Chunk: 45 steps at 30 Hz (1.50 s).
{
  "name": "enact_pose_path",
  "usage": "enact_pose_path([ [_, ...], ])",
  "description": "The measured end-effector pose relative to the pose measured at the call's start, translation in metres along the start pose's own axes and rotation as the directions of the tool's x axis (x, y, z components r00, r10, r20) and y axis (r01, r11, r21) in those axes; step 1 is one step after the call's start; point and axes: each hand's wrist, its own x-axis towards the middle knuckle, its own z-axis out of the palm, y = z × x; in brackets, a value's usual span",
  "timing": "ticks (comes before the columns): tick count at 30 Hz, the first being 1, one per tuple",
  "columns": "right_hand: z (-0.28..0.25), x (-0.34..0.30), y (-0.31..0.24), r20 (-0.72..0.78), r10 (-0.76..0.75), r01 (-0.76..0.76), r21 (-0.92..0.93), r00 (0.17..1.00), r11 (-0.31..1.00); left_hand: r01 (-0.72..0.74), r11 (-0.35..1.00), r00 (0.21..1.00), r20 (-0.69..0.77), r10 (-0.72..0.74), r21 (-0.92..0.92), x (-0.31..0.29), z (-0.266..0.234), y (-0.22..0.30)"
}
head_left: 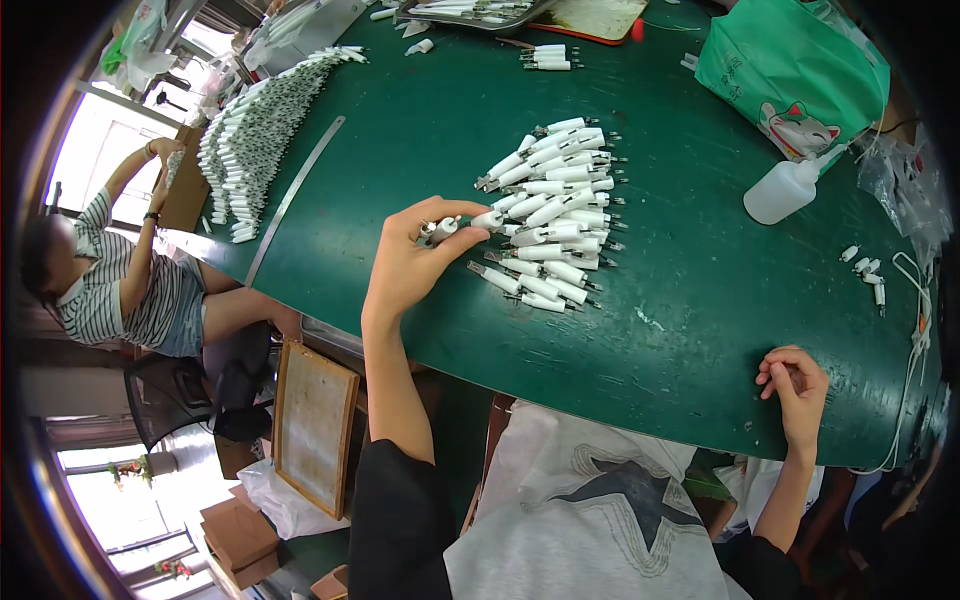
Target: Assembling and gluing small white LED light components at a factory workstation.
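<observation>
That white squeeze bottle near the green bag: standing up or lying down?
Lying down: the squeeze bottle rests on its side on the green table, nozzle toward the bag.

Left hand [405,262] pinching; right hand [797,385] curled.

The left hand [405,262] covers the near end of the one white part [446,229] it pinches, so how the fingers meet around it cannot be told. In the pile [555,210], upper parts overlie lower ones, and their metal tips are too small to make out. The right hand [797,385] curls at the table [400,120] edge; whether it holds anything is hidden by its own fingers. Far left, the long row [250,140] blurs into one pale band. The tray [470,12] and the orange-rimmed board [600,18] are cut off by the top edge. The small white bits [868,270] at far right are too tiny to identify. The bag [790,70] hides the bottle's [782,192] far side.
</observation>
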Motion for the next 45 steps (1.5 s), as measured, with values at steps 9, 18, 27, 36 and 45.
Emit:
enact_pose_path([
  [9, -0.003, 0.001, 0.004, 0.001, -0.025, 0.025, -0.029, 1.0, 0.999, -0.004, 0.999, 0.999, 0.048, 0.002, 0.037, 0.007, 0.02, -0.005],
  [18, 0.001, -0.001, 0.009, 0.018, -0.101, 0.102, -0.103, 0.995, 0.989, -0.029, 0.998, 0.975, -0.221, 0.015, -0.064, -0.019, -0.008, 0.005],
  [27, -0.018, -0.02, -0.008, -0.199, -0.293, 0.251, -0.212, 0.935, 0.945, -0.126, 0.965, 0.949, -0.312, 0.049, -0.231, -0.056, -0.019, 0.011],
  [36, -0.096, -0.012, -0.008, -0.66, -0.65, 0.143, -0.651, 0.377, 0.745, -0.111, 0.985, 0.991, -0.087, 0.1, -0.131, -0.085, 0.025, 0.026],
  [45, -0.172, 0.042, 0.032, -0.475, -0.614, -0.147, -0.85, 0.631, 0.506, -0.187, 0.969, 0.969, 0.13, 0.209, -0.162, -0.067, 0.066, 0.049],
])
